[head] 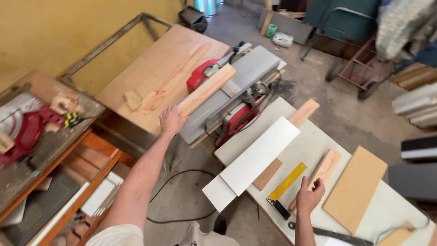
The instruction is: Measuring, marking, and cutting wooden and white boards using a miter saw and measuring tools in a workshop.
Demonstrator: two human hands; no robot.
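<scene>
Lower right of frame: right hand point(310, 197) rests loosely, gripping nothing, fingertips on a small wood strip point(321, 172) beside the yellow square point(285, 183) on the white table point(387, 209). Centre — left hand point(172, 120) grasps the near end of a wood plank point(207, 89) lying on the grey jointer point(236, 86).

two hands point(172, 119), one white panel point(260, 155), one yellow square point(286, 183)
</scene>
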